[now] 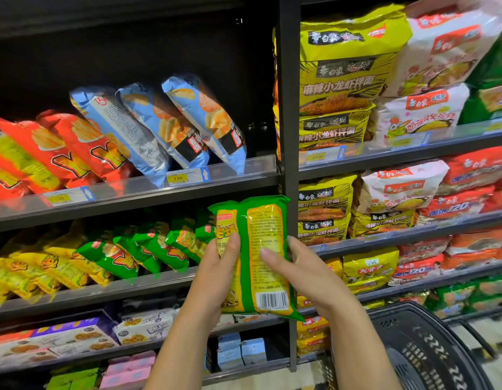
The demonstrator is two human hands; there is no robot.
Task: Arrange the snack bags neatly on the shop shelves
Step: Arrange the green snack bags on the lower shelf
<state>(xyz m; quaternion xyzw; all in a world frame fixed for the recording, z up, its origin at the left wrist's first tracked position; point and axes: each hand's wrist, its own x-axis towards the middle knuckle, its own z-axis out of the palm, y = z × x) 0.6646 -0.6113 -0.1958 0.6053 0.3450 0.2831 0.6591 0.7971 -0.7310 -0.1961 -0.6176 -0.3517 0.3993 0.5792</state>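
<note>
I am in a shop: dark metal shelves (148, 202) hold rows of matching snack bags (188, 122) and noodle packs (342, 66). Yellow price labels (178, 178) sit along the shelf edges. A black shopping basket (427, 347) stands at my right.

A green and yellow snack bag (261, 249) is held upright, back side and barcode shown, near the middle shelf (103, 291).

red snack bags (7, 170) cut by left edge, left price label (59, 197) blurred
</note>
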